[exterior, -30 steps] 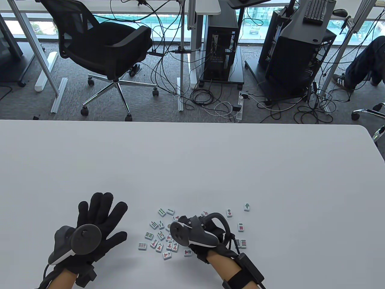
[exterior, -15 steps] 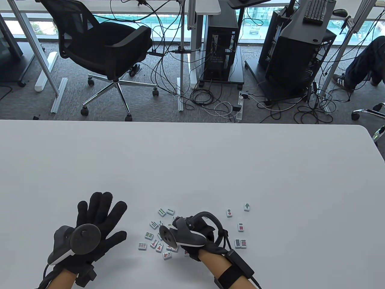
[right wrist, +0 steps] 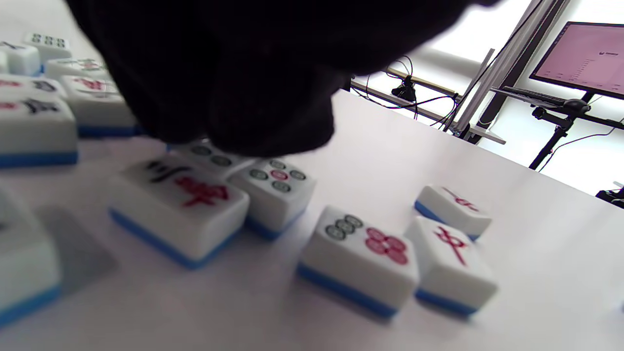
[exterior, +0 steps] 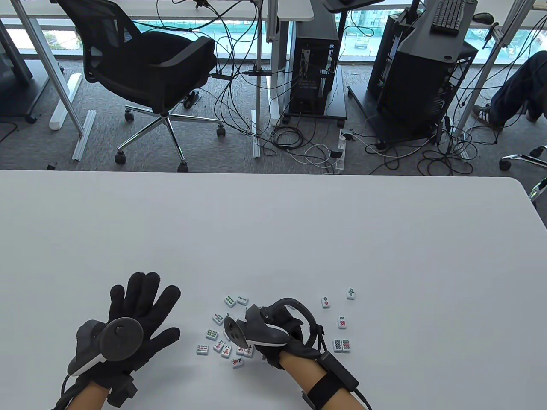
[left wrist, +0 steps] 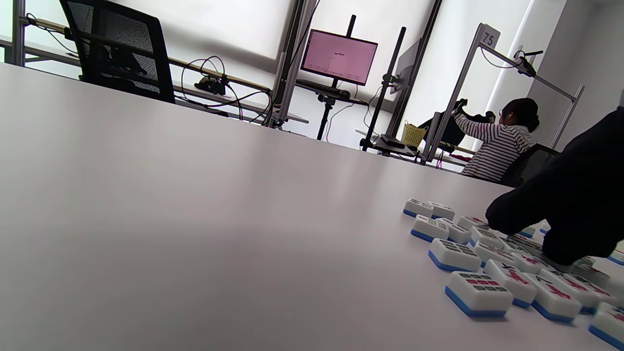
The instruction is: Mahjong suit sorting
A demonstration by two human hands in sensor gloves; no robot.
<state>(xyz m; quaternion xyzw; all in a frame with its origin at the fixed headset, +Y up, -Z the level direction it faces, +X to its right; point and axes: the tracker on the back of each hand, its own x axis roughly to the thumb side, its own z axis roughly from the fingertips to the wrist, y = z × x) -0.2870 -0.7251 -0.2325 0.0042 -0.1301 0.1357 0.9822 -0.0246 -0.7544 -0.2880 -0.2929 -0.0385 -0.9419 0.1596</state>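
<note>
Right hand (exterior: 286,333) has slid left over the tiles (exterior: 226,348), its grip unclear; left hand (exterior: 132,324) lies flat, fingers spread.

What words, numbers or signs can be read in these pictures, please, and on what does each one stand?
"75": on the grey tag atop a metal frame post, left wrist view.
Pink monitor: its text is too small to read.
Mahjong tiles: red and black characters, circle marks; too blurred to read with certainty.
Nothing else is legible.

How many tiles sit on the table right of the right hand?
5: farthest tile, two-dot tile, middle tile, near touching pair. The right hand may hide others.
</note>
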